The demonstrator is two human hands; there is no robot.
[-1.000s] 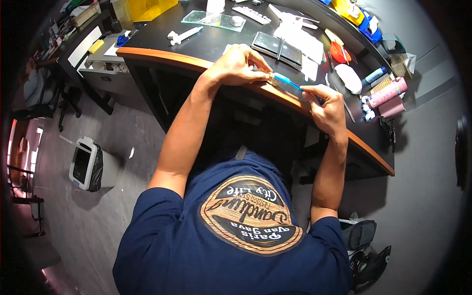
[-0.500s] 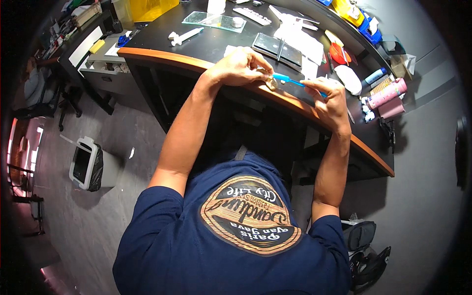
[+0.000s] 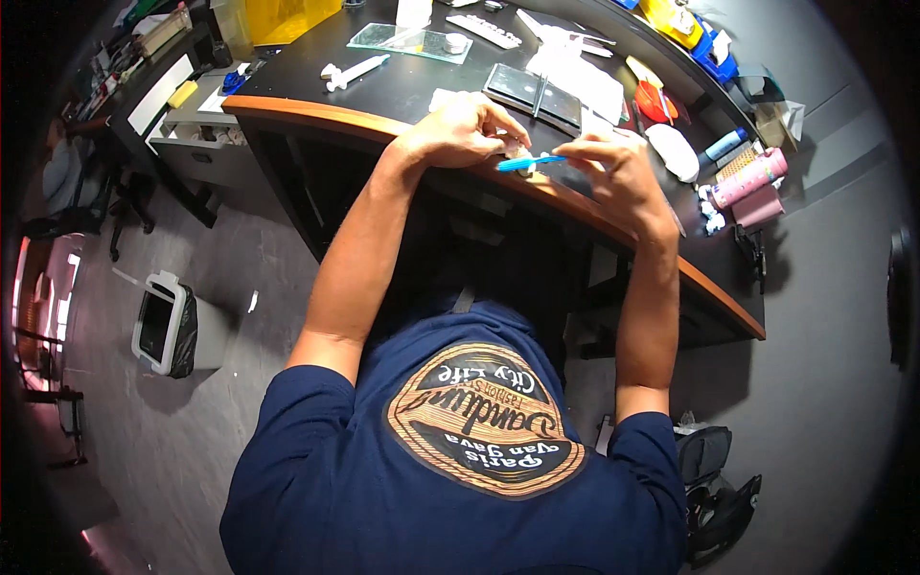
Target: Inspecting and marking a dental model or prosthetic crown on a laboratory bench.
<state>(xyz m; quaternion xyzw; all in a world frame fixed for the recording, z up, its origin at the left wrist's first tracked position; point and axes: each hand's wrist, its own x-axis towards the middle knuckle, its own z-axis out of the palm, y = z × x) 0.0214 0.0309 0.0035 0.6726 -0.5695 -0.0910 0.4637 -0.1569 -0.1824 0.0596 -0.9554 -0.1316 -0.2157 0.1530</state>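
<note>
At the desk's front edge, my left hand [image 3: 458, 131] is closed, pinching a small pale, cream-coloured piece [image 3: 518, 150] whose exact kind I cannot make out. My right hand [image 3: 618, 172] grips a blue toothbrush [image 3: 522, 164] by its handle. The brush head lies across the pale piece, close to my left fingertips. Most of the handle is hidden by my right fingers. Just beyond the hands sits a flat dark device [image 3: 534, 98] with a dark slim tool [image 3: 540, 94] lying over it.
On the black desk are a syringe [image 3: 356, 73], a glass slab [image 3: 383, 44], white paper [image 3: 586, 88], a red dish [image 3: 654, 102], a white mouse-shaped object [image 3: 674, 153] and a pink bottle [image 3: 750, 179]. A lined bin [image 3: 182, 335] stands on the floor at left.
My right hand has moved left and slightly up, bringing the toothbrush head from beside the pale piece to across it. My left hand has stayed nearly in place.
</note>
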